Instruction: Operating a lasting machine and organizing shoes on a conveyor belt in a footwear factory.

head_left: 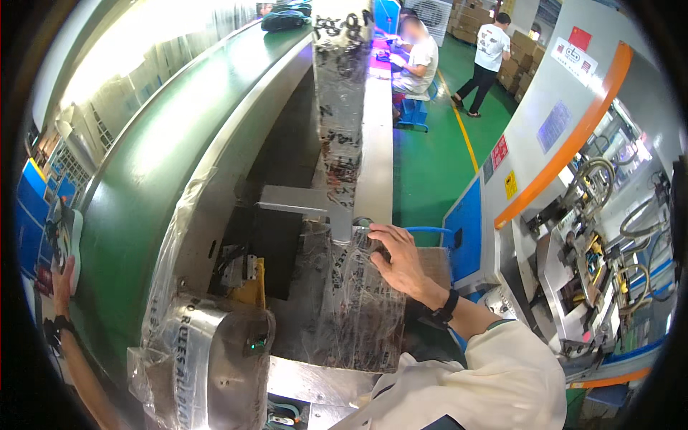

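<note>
At the far left, my left hand (63, 284) grips the end of a sneaker (74, 240) with a dark and grey upper and a pale sole. It holds the sneaker at the outer edge of a green conveyor belt (168, 136). My right hand (401, 259) reaches over a film-wrapped board (351, 308), its fingers stretched out and the thumb apart. Its fingertips are beside a grey metal bracket (342, 224) and a small dark round part (364, 222) at the foot of a wrapped post (338, 107). Nothing shows in this hand's grasp.
Dark shoes (284, 20) lie at the belt's far end. A rounded metal housing (233, 365) stands close in front. On the right is a machine (548, 115) with an orange edge and hoses. One person (419, 57) sits at a bench; another (491, 61) is on the green floor.
</note>
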Tool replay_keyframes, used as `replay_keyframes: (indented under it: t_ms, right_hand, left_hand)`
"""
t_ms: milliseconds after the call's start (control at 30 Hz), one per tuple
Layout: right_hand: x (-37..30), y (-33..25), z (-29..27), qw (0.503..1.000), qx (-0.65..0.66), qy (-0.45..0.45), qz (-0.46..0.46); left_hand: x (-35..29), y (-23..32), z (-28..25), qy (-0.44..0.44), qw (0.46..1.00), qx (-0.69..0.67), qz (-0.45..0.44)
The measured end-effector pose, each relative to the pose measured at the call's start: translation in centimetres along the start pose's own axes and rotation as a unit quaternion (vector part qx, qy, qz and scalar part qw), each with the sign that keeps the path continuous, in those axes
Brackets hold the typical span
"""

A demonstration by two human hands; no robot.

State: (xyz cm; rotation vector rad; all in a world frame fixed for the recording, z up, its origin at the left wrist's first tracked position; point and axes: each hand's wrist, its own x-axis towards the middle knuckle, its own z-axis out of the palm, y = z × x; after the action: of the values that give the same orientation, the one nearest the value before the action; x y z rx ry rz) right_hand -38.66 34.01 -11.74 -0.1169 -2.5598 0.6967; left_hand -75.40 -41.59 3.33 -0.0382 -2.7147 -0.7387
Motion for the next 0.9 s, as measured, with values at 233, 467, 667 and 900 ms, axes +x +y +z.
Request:
replay_keyframes:
  t_ms: [233,467,667,900]
  right_hand:
    - [-0.2,-0.3,1.2,0.999,0.035,0.003,-0.011]
    - [-1.6,0.9,1.7,0.997,0.075,0.028,-0.018]
    - [-1.1,-2.1,-3.7,0.927,0.36,0.06,-0.089]
    - [-7.2,-2.3,-7.4,0.847,0.502,-0.158,-0.08]
  left_hand:
    - [-5.8,1.5,-3.1,0.072,0.989,0.085,0.094]
    - [-22.8,32.2,-3.6,0.074,0.905,0.323,0.268]
    - [-38.7,44.7,0.7,-0.017,0.935,0.066,0.348]
    - [-47.3,43.9,16.1,-0.22,0.923,-0.031,0.314]
